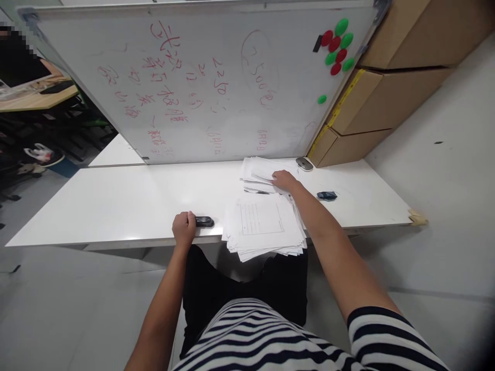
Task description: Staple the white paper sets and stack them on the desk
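Observation:
My left hand point(184, 228) is closed around one end of a black stapler point(203, 222) lying near the front edge of the white table point(116, 206). My right hand point(283, 180) reaches to the far stack of white paper sheets point(258, 171) and its fingers pinch the top sheets. A second, thicker stack of printed sheets point(265, 226) lies nearer to me, overhanging the table's front edge, between my two arms.
A whiteboard point(201, 82) with red writing and red and green magnets point(337, 47) leans at the table's back. A grey mouse point(304, 164) and a small black object point(327, 195) lie to the right. Cardboard boxes point(386, 87) stand behind right. Another desk is far left.

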Motion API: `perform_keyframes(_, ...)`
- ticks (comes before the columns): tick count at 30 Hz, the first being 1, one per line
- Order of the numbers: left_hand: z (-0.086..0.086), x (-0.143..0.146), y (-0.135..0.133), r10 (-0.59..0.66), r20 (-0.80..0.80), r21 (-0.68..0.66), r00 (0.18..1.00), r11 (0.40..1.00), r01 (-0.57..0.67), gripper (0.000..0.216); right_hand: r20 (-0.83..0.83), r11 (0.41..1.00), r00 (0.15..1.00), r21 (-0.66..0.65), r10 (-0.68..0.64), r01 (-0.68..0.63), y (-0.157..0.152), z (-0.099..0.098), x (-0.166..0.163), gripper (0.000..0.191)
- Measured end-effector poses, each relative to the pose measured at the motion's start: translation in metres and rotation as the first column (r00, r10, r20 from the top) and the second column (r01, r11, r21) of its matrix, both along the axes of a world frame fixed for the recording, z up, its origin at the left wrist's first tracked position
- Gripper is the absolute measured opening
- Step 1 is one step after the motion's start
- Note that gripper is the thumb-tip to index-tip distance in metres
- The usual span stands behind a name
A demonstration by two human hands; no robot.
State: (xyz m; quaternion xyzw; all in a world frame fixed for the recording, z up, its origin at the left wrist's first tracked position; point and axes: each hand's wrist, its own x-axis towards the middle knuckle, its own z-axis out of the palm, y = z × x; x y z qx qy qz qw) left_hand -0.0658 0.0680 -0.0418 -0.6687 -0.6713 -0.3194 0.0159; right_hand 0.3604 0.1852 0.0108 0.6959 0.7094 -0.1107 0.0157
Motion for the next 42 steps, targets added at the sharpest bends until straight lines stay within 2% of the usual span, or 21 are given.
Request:
perform_keyframes(12, -0.002, 0.000, 0.001, -0.004, 0.012, 0.017, 1.000, 1.000, 0.003, 0.031, 0.031, 1.000, 0.999, 0.013, 0.024, -0.025, 0.003, -0.008, 0.005, 0.041)
perform_keyframes(19, -0.002, 0.000, 0.001, 0.001, 0.001, 0.020, 1.000, 1.000, -0.002, 0.032, 0.082, 0.999, 0.996, 0.003, 0.032, -0.032, 0.005, -0.006, 0.004, 0.044)
perform_keyframes(32, -0.002, 0.000, 0.001, -0.001, 0.006, 0.023, 1.000, 1.000, 0.001, 0.032, 0.229, 0.990, 0.964, -0.065, 0.137, -0.125, -0.001, -0.001, -0.027, 0.034)
perform_keyframes(42, 0.000, 0.001, 0.000, -0.001, 0.004, 0.012, 1.000, 1.000, 0.001, 0.032, 0.226, 0.995, 0.970, -0.057, 0.094, -0.083, -0.004, 0.004, -0.031, 0.037)
